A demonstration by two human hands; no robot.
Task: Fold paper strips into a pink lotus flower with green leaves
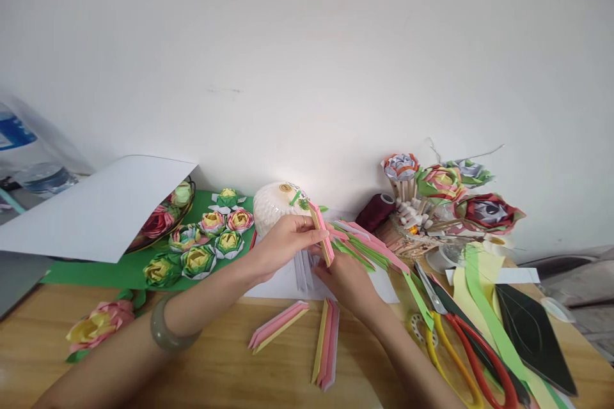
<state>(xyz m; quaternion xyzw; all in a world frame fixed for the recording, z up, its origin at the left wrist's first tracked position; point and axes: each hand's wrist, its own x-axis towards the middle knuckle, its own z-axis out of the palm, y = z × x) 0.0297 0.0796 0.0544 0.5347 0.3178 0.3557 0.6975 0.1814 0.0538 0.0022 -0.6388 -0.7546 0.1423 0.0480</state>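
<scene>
My left hand, a ring on one finger and a bangle on the wrist, pinches a folded pink and yellow paper strip held upright at a slant. My right hand is just below and right of it, its fingers close to the strip's lower end and partly hidden. Behind the hands, pink and green folded strips lie on white paper. Two stacks of pink, yellow and lilac folded strips, one angled and one nearly upright, rest on the wooden table nearer me.
Paper flowers sit on green sheets at left, beside a tilted white sheet. A white textured object stands behind. To the right are dark thread, a flower basket, scissors and a black tablet-like panel.
</scene>
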